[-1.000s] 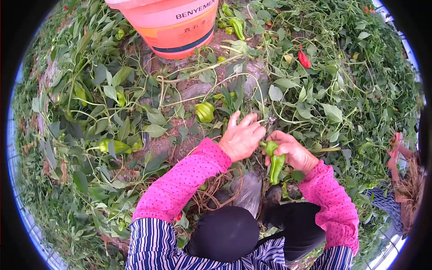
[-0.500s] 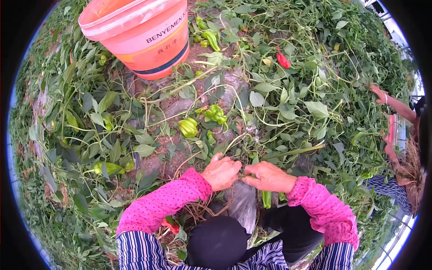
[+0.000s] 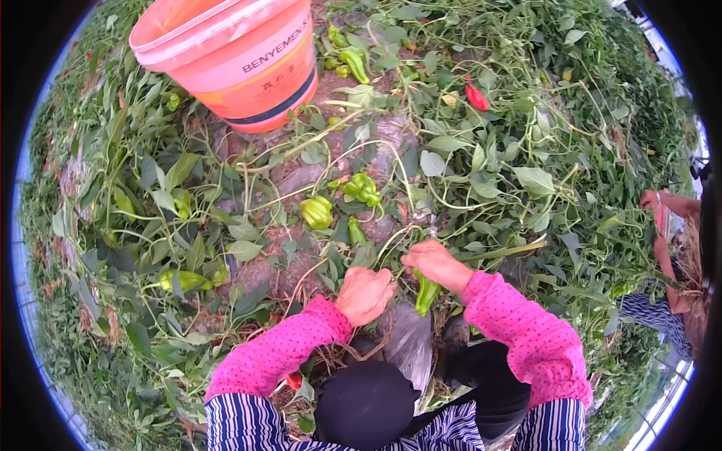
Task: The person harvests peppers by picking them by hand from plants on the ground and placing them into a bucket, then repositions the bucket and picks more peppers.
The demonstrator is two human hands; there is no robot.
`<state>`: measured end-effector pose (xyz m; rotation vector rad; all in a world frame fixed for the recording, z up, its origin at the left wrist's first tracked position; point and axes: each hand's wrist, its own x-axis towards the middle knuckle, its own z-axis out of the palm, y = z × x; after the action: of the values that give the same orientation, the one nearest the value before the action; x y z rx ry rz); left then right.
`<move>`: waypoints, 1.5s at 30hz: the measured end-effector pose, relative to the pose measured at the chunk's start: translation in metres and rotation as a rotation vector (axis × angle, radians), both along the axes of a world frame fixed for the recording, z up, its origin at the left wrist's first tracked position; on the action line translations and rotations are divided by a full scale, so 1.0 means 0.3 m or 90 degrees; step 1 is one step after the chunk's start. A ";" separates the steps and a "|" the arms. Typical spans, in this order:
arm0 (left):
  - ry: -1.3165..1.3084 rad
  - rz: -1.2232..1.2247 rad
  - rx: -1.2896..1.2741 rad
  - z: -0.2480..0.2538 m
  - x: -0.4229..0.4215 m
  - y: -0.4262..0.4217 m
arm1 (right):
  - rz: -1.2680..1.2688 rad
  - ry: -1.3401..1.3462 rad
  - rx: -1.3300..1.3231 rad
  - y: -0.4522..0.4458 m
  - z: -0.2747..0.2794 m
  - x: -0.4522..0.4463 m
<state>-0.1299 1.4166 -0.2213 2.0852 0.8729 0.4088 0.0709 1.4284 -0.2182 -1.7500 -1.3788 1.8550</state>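
Note:
A long green pepper (image 3: 427,292) hangs from my right hand (image 3: 436,263), whose fingers are closed around its top end. Just to the left, my left hand (image 3: 365,295) is curled closed, back upward; its fingertips are hidden, so I cannot make out what is in them. Between and ahead of the hands lie a small green pepper (image 3: 356,231), a blocky light-green pepper (image 3: 316,213) and another wrinkled green pepper (image 3: 362,189). Thin stems and leaves cross the soil around them.
A pink-orange bucket (image 3: 233,68) stands at the upper left. A red pepper (image 3: 476,97) lies among leaves at the upper right, and long green peppers (image 3: 184,281) lie at left. Another person's hand (image 3: 651,200) is at the far right. Plastic film (image 3: 407,342) lies below my hands.
My right hand has moved up and slightly left with the green pepper. My left hand has shifted a little down, apart from it. The other person's raised hand has come down.

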 end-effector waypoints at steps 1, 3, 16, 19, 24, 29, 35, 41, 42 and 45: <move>-0.011 -0.010 0.006 0.014 0.001 -0.020 | -0.010 -0.011 0.006 0.010 -0.017 0.048; -0.125 -0.051 0.037 0.070 -0.028 -0.048 | 0.033 -0.430 0.222 0.051 -0.015 0.139; -0.388 0.110 -0.449 0.188 0.037 0.124 | -0.040 -0.020 0.385 0.199 0.293 -0.096; -0.559 0.189 -0.804 0.190 0.056 0.146 | 0.081 0.013 0.359 0.215 0.313 -0.144; -0.596 0.295 -0.817 0.144 -0.038 0.092 | -0.003 -0.066 0.478 0.376 0.150 -0.078; -0.623 0.393 -0.876 0.078 -0.181 -0.089 | -0.207 -0.270 0.599 0.778 0.003 0.011; -0.575 0.520 -0.832 0.060 -0.339 -0.333 | -0.068 -0.349 0.450 1.119 -0.142 -0.103; -0.594 0.726 -0.793 0.049 -0.391 -0.501 | 0.058 -0.527 0.400 1.162 -0.334 -0.170; -0.593 0.773 -0.796 0.069 -0.373 -0.490 | 0.028 -0.506 0.435 1.141 -0.332 -0.170; -0.592 0.772 -0.786 0.042 -0.370 -0.466 | -0.074 -0.489 0.568 1.048 -0.229 -0.165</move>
<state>-0.2409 1.2769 -0.2086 0.0078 1.1988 0.9862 0.0214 1.7428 -0.2871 -1.9463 -1.8571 0.2923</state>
